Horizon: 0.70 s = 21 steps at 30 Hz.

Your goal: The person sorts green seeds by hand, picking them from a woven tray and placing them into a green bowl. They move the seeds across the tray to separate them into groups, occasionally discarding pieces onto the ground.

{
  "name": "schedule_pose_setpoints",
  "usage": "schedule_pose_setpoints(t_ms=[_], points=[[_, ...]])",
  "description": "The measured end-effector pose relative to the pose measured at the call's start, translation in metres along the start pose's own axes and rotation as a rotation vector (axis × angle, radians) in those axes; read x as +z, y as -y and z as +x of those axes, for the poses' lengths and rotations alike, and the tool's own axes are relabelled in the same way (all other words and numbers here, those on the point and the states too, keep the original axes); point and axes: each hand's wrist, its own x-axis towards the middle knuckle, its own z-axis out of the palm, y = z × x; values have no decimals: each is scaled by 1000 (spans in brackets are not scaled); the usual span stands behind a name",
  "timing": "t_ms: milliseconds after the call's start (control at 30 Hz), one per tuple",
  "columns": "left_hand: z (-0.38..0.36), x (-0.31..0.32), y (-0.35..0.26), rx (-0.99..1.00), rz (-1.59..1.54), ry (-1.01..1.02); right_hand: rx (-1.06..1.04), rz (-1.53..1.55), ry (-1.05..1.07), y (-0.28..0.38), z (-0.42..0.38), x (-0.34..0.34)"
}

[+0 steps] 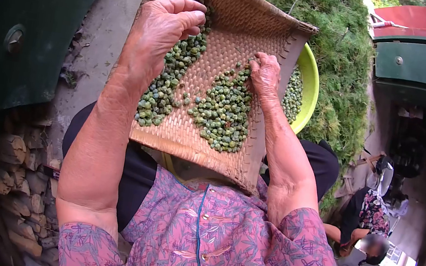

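A woven basket tray [226,44] rests over my lap, with small round green berries in two heaps on it. One berry heap [161,95] runs along the tray's left side, and another berry heap [223,110] lies at the right. Above the left heap is my left hand [168,24], its thumb and fingers closed in a pinch; anything between them is too small to make out. My right hand [265,76] is at the upper edge of the right heap by the tray's right rim, fingers curled and closed, their tips partly hidden.
A yellow-green basin [312,90] with more green berries stands beyond the tray's right edge. Cut green branches [340,58] are heaped behind it. Stacked firewood [23,187] lies at the left below a dark green panel [31,23]. Another person [374,212] is at the far right.
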Motion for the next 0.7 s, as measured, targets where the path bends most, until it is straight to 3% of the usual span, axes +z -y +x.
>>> schedule_pose_setpoints(t_ms=[133, 267, 433, 533, 600, 667, 700], points=[[-1, 2, -2, 1, 21, 1, 133, 3, 116, 6, 9, 8], [-1, 2, -2, 19, 28, 3, 141, 158, 72, -2, 7, 8], [1, -2, 1, 20, -2, 20, 214, 362, -178, -41, 0, -18], [0, 0, 0, 18, 6, 27, 256, 101, -287, -99, -7, -28], [-1, 1, -1, 18, 17, 19, 248, -252, -379, -104, -15, -42], [-1, 3, 0, 14, 12, 24, 221, -288, -449, -99, -17, -42], [0, 3, 1, 10, 10, 28, 165, -81, -325, -93, -17, -41]])
